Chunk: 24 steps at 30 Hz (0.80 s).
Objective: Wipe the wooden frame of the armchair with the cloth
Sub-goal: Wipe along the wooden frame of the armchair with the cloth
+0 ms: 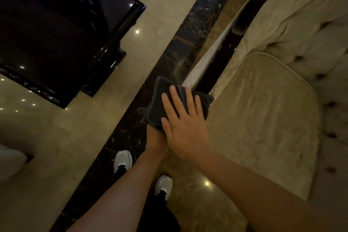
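Both hands, right hand (185,126) flat, left hand (156,138) beneath, clasp folded grey cloth (160,100) against glossy frame (224,51)

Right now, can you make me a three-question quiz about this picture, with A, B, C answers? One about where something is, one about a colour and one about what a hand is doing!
1. Where is the cloth?
A. On the near end of the armchair's dark wooden frame
B. On the seat cushion
C. On the floor

2. What colour are the shoes?
A. Red
B. White
C. Black

3. What is the right hand doing?
A. Hanging free
B. Making a fist
C. Lying flat on the cloth, fingers spread

Answers: 1 A, the cloth covers the frame's near end. 2 B, both shoes are white. 3 C, the palm presses down while the left hand grips the cloth's edge from below.
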Available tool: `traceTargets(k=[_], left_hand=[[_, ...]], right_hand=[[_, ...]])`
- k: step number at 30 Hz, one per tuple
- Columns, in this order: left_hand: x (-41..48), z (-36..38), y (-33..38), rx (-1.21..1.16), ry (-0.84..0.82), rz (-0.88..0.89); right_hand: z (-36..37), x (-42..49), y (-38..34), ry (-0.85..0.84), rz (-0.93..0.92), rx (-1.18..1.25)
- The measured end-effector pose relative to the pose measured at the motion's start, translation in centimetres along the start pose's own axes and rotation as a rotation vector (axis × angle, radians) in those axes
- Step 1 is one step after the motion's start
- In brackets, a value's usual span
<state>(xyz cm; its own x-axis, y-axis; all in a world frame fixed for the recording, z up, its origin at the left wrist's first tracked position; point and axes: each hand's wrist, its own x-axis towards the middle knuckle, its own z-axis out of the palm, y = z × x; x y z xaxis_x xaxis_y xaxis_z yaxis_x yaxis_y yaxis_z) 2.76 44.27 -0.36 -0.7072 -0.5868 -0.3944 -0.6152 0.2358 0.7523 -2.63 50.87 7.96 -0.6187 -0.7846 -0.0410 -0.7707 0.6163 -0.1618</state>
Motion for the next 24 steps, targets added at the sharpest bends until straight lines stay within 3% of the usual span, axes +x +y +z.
traceTargets(k=[3, 5, 8, 12, 17, 20, 24], left_hand=[[-0.2, -0.1, 0.3, 0.075, 0.037, 0.106], [-0.3, -1.3, 1.2, 0.047, -0.051, 0.028], [-0.6, -2.5, 2.0, -0.162, 0.072, 0.126], [-1.7, -3.4, 3.9, -0.073, 0.161, 0.196], [-0.3, -4.0, 6.6, 0.381, 0.214, 0.433], [1.1, -3.6, 9.1, 0.568, 0.127, 0.354], [1.6, -2.8, 10.8, 0.655, 0.112, 0.240]], right_hand=[[-1.6, 4.1, 1.4, -0.126, -0.254, -0.084], [-2.3, 6.8, 3.1, -0.192, -0.357, -0.111], [-3.6, 8.4, 6.1, -0.173, -0.392, -0.207], [-5.3, 8.9, 10.5, -0.086, -0.519, -0.315], [-6.9, 11.4, 14.6, 0.098, -0.438, -0.281], [-5.4, 9.7, 13.6, 0.199, -0.305, -0.187], [-2.4, 7.0, 12.7, 0.149, -0.547, -0.193]])
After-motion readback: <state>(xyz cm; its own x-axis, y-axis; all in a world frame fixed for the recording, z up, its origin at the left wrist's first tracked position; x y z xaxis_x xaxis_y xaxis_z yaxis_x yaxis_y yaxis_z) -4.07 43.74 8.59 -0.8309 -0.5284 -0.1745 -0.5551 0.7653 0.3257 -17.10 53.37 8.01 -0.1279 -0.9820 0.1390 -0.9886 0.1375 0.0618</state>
